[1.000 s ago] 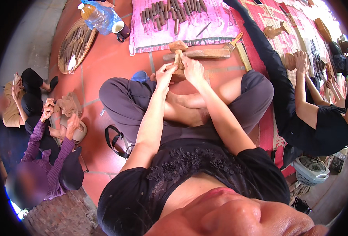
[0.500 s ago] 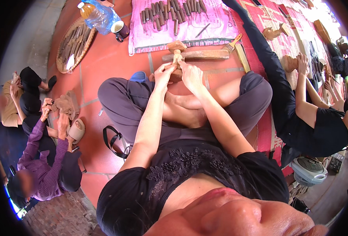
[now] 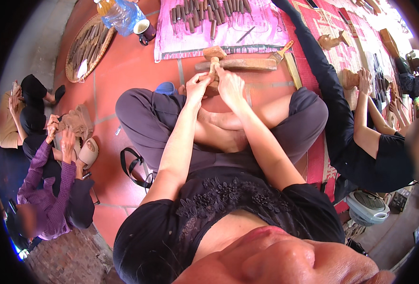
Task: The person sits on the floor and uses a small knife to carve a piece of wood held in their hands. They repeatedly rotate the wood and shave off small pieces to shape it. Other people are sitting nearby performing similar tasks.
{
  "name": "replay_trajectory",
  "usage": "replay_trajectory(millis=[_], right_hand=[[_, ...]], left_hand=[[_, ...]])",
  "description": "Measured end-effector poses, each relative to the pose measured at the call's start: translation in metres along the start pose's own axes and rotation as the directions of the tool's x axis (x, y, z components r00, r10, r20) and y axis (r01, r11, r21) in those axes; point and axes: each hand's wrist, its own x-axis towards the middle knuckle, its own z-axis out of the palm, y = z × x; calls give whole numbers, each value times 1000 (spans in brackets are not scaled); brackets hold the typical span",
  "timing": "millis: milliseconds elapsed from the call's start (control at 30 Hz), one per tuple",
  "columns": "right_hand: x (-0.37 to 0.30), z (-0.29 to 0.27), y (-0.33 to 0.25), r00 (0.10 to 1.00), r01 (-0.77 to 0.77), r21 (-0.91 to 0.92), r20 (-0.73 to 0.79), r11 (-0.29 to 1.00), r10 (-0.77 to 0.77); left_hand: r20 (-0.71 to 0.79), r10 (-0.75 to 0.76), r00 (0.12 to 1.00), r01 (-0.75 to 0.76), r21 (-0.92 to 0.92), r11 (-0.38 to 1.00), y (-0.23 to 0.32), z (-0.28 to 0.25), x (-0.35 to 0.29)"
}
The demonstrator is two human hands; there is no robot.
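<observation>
Both hands are sitting slightly lower and nearer the knees than one second ago, while the carving between them is keeping its upright pose. Left hand (image 3: 198,85) is gripping the carving (image 3: 213,60) from its left side, fingers (image 3: 204,78) curled together and clamped on the lower stem. Right hand (image 3: 230,86) is pressing against the same stem from the right, fingers closed around it; whether a tool is lying inside this hand cannot be told. Carving is standing on the red floor (image 3: 129,71) just beyond the crossed legs, its broad head touching a wooden block (image 3: 240,64) lying crosswise behind it. Beyond the block, a pink cloth (image 3: 266,28) is carrying a row of chisels (image 3: 204,12). Near its left edge, a mug (image 3: 144,31) is standing beside a plastic bottle (image 3: 119,13), with a round basket (image 3: 84,49) farther left. At right, another person's hands (image 3: 361,80) are working a second wooden piece; at left, a person in a purple sleeve (image 3: 46,165) is handling brown material.
</observation>
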Motion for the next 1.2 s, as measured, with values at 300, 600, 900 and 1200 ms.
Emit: replay_trajectory(millis=[300, 600, 900, 1200], right_hand=[[-12, -2, -7, 1000, -14, 24, 1, 1000, 14], [13, -2, 2, 997, -67, 59, 30, 996, 66], [28, -2, 4, 999, -40, 52, 5, 998, 39], [13, 2, 4, 998, -49, 2, 34, 999, 49]], left_hand=[[-2, 2, 1000, -2, -44, 999, -9, -3, 7], [4, 0, 1000, 0, -26, 1000, -3, 0, 4], [-7, 23, 1000, -23, 8, 1000, -5, 2, 6], [-22, 38, 999, -39, -49, 998, -9, 2, 7]])
